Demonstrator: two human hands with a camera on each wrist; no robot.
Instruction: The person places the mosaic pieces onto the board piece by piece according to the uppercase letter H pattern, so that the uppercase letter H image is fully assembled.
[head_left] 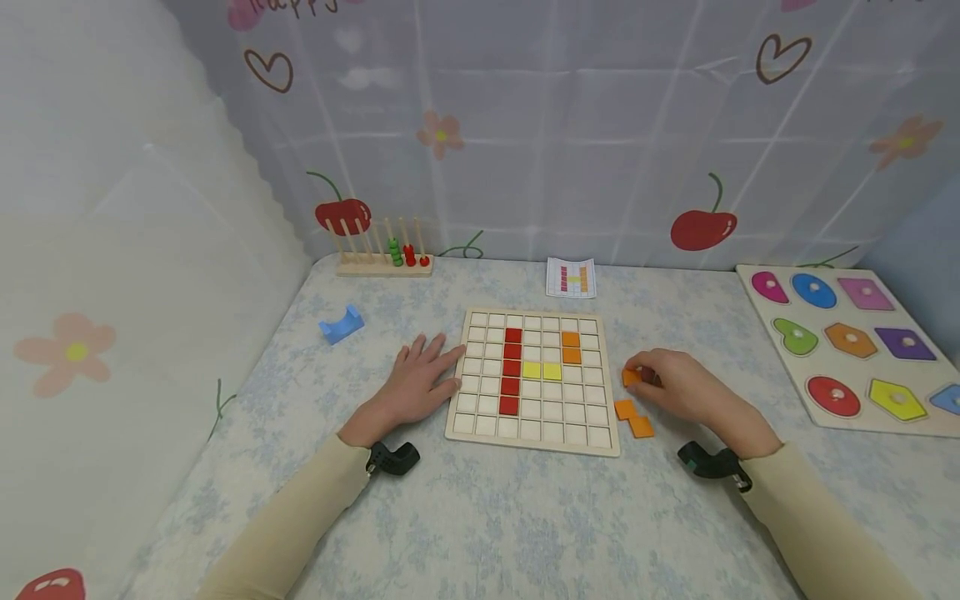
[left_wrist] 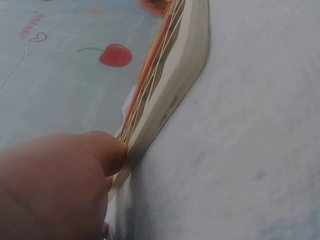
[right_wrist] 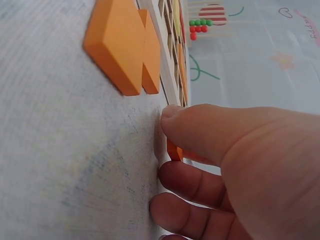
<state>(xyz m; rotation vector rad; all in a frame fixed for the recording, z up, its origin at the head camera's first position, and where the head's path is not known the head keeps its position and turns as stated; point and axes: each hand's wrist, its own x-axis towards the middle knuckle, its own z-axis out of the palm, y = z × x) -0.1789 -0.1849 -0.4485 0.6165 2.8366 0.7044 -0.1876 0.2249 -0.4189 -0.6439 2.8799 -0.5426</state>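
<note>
The wooden grid board [head_left: 486,426] lies flat on the table. A column of red tiles [head_left: 512,367], two yellow tiles [head_left: 542,371] and two orange tiles [head_left: 571,347] sit in its squares. My left hand [head_left: 412,387] lies with fingers spread at the board's left side; its thumb and index finger touch the edge. In the left wrist view, the thumb [left_wrist: 110,152] meets the board's rim [left_wrist: 150,130]. To the board's right, my right hand [head_left: 671,385] pinches an orange tile [right_wrist: 174,150] between thumb and fingers, low over the cloth. Two loose orange tiles [head_left: 633,418] lie nearer me, touching or almost touching.
A small card with a coloured grid pattern [head_left: 571,277] lies behind the board. At the back left stands a wooden peg counter with beads [head_left: 385,268]. A blue curved piece [head_left: 342,325] lies left of the board; a shape puzzle board [head_left: 806,354] is at the far right.
</note>
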